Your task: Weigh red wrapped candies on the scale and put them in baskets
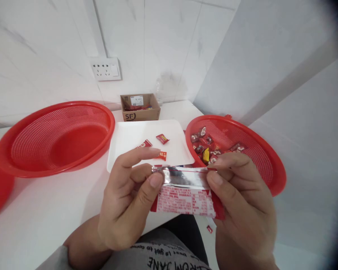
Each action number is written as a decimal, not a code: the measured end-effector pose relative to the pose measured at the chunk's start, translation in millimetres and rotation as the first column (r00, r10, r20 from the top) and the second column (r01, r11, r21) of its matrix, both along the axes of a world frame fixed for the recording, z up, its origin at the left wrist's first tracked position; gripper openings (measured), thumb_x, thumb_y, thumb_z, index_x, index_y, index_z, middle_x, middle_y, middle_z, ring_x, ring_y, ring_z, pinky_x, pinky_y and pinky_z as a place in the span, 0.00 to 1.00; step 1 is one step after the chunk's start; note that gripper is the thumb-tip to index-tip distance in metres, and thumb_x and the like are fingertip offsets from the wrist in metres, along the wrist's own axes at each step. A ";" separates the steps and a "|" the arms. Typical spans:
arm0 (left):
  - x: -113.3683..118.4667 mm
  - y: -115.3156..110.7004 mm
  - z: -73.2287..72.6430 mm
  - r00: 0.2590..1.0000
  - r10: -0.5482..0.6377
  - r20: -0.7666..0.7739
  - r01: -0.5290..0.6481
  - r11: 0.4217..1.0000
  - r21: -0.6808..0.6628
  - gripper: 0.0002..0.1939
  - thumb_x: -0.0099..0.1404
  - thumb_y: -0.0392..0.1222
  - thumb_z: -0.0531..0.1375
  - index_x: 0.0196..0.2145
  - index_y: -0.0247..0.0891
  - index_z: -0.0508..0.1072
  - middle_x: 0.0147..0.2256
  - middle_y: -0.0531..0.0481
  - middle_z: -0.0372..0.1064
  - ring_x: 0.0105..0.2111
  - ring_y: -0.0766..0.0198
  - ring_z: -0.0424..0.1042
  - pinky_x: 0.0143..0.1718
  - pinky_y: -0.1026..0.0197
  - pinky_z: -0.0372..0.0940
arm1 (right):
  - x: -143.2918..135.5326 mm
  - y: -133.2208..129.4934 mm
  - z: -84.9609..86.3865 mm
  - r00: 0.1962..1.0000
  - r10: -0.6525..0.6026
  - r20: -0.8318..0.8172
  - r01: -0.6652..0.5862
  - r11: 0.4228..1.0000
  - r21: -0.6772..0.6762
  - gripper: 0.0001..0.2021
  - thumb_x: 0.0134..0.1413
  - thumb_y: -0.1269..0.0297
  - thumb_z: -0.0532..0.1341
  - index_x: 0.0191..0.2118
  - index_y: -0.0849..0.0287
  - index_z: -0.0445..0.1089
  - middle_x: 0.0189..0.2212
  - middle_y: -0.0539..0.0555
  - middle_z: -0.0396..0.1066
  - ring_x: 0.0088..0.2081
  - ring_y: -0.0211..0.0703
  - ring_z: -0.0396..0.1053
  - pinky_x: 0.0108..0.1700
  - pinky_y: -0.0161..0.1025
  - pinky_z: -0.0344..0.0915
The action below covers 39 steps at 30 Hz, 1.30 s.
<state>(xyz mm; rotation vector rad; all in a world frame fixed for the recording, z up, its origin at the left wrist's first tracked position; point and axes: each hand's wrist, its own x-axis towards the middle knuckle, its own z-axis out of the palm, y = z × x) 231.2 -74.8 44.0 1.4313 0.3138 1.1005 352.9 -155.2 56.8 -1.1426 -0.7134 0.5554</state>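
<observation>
Surface: a white smooth table (45, 210) with the near edge close to the person's lap; a white flat rectangular tray (129, 140) lies on it at the middle.
Room: white tiled walls meet in a corner at the far side; a white wall socket (106, 69) is on the far wall, above the table.
Packet: a long red and silver foil snack packet with white printed text (186, 195) is held in the air above the near table edge, between both hands.
Long axis: it runs left to right, almost level; the silver sealed edge is on the far side, on top, and the printed face looks at the camera.
Left hand (126, 198): thumb and forefinger are closed in a pinch on the left end of the silver edge; the other fingers are curled.
Right hand (242, 202): thumb and forefinger pinch the right end of the same edge.
On the tray: three small red wrapped candies (162, 138).
Right: a red plastic mesh basket with many small candies inside (270, 165), just behind the right hand.
Left: a big empty red plastic mesh basket (56, 137).
Far: a small open brown cardboard box (141, 108) near the wall.
</observation>
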 end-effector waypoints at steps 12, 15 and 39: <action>-0.6 0.8 -0.4 0.999 -0.030 -0.030 0.031 0.999 0.018 0.16 0.68 0.35 0.51 0.49 0.54 0.64 0.20 0.59 0.51 0.17 0.72 0.55 0.17 0.70 0.55 | 5.5 0.3 -4.3 0.996 0.064 -0.068 -0.063 0.998 0.021 0.06 0.55 0.71 0.60 0.35 0.50 0.69 0.20 0.45 0.66 0.19 0.30 0.57 0.20 0.25 0.56; -1.3 1.2 -0.8 0.998 -0.058 -0.033 0.059 0.998 0.030 0.16 0.68 0.35 0.51 0.50 0.55 0.63 0.20 0.59 0.50 0.16 0.72 0.52 0.17 0.69 0.54 | 8.8 -0.7 -7.0 0.993 0.089 -0.075 -0.088 0.996 0.013 0.06 0.56 0.70 0.60 0.35 0.50 0.69 0.21 0.45 0.67 0.20 0.30 0.58 0.21 0.24 0.57; -0.2 14.6 -3.7 0.987 0.063 -0.145 -0.047 0.993 0.113 0.10 0.68 0.39 0.52 0.45 0.50 0.68 0.27 0.57 0.66 0.25 0.72 0.65 0.25 0.71 0.62 | 28.1 -0.4 -14.6 0.924 0.205 0.323 -0.169 0.976 -0.136 0.15 0.51 0.74 0.63 0.41 0.44 0.72 0.30 0.44 0.73 0.23 0.29 0.66 0.23 0.23 0.64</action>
